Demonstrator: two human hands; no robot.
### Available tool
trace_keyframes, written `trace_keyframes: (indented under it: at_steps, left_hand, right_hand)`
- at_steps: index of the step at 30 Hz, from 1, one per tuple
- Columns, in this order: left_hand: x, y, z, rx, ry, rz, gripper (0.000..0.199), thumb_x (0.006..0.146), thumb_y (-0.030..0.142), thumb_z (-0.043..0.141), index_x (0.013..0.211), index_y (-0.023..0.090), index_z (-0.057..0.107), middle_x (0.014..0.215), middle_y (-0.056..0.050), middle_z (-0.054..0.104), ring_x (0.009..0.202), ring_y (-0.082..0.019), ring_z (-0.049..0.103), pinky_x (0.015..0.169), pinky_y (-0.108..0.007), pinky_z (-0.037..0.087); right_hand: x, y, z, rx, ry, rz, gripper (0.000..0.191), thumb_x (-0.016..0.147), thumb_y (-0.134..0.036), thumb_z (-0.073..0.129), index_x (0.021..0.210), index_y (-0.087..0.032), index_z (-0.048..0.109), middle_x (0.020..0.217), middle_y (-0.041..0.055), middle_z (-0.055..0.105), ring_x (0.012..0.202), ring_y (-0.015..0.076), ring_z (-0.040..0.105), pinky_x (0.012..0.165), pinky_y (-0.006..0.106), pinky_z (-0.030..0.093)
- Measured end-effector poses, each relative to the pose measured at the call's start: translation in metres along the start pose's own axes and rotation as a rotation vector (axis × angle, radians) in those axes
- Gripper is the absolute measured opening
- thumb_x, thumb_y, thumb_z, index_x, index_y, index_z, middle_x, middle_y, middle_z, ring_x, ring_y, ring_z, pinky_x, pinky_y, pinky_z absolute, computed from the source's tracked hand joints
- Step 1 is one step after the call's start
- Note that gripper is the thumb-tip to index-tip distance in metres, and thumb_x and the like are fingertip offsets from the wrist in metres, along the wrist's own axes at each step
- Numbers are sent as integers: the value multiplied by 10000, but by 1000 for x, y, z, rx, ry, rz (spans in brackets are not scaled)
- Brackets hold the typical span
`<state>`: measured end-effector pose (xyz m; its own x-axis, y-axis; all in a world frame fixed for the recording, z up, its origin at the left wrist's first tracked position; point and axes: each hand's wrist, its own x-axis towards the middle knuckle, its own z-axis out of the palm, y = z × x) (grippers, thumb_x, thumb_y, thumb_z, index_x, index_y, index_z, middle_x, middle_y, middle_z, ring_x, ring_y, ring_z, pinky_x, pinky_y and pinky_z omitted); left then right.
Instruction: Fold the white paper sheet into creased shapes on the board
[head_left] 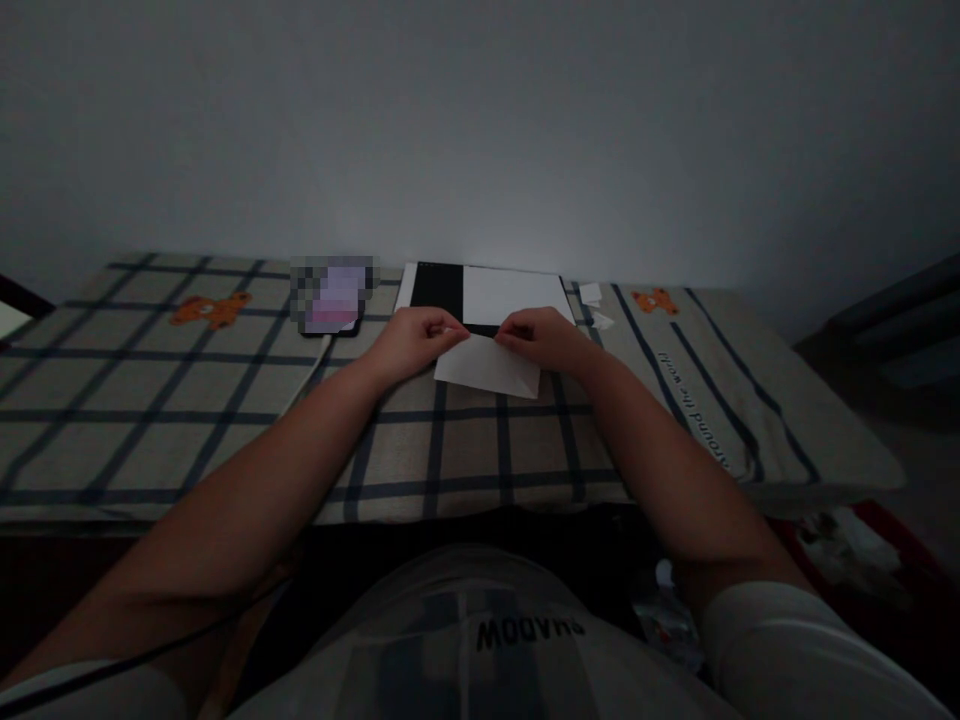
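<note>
Both my hands pinch the far edge of a small sheet of white paper (489,368) above the checked tablecloth. My left hand (420,338) grips it near its upper left, thumb and fingers pressed together. On the upper right side, my right hand (546,338) holds the same edge in a pinch. Just beyond the hands lies a flat tablet-like screen (514,296), dark on its left part and bright white on the right; its near edge is partly hidden by my hands and the paper.
A phone (331,300) with a blurred screen lies on the left, a white cable (306,378) running from it. Small white paper scraps (592,294) sit right of the tablet. The checked tablecloth (247,400) reaches a wall behind. A red container (885,540) with crumpled items stands below right.
</note>
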<state>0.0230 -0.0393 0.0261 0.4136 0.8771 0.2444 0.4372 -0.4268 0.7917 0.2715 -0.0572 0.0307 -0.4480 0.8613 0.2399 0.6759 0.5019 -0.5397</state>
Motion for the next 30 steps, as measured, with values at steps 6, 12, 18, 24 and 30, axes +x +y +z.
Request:
trace_keyframes:
  at_steps: [6, 12, 18, 24, 30]
  left_hand:
    - [-1, -2, 5, 19, -24, 43, 331, 815, 490, 697, 849, 167, 760, 669, -18, 642, 618, -140, 523, 586, -268, 365]
    - [-3, 1, 5, 31, -32, 68, 301, 824, 468, 692, 851, 177, 765, 643, -10, 621, 595, -134, 498, 569, -268, 359]
    - [-2, 4, 5, 36, -25, 54, 255, 820, 424, 708, 836, 177, 768, 600, 7, 584, 571, -124, 469, 573, -268, 360]
    - [0, 0, 2, 31, -15, 90, 261, 821, 412, 699, 853, 166, 778, 689, -24, 669, 623, -138, 530, 597, -267, 384]
    - [3, -4, -4, 32, 46, 51, 298, 817, 441, 697, 861, 158, 780, 688, -28, 675, 614, -135, 534, 586, -260, 386]
  right_hand:
    - [2, -4, 14, 111, -4, -43, 274, 911, -393, 563, 876, -170, 718, 782, 40, 688, 699, 156, 567, 676, 293, 395]
    - [2, -10, 15, 20, 34, -111, 257, 921, -364, 542, 881, -173, 709, 803, 51, 677, 733, 164, 556, 714, 306, 389]
    - [4, -12, 13, -11, 13, -117, 227, 920, -334, 530, 856, -183, 688, 786, 42, 653, 722, 162, 529, 713, 306, 380]
    - [5, -8, 11, -8, 12, -99, 259, 931, -363, 525, 871, -184, 702, 800, 50, 672, 735, 170, 540, 718, 310, 384]
    - [6, 4, 5, -35, 44, -97, 265, 917, -353, 538, 870, -165, 719, 816, 66, 696, 728, 175, 558, 704, 309, 373]
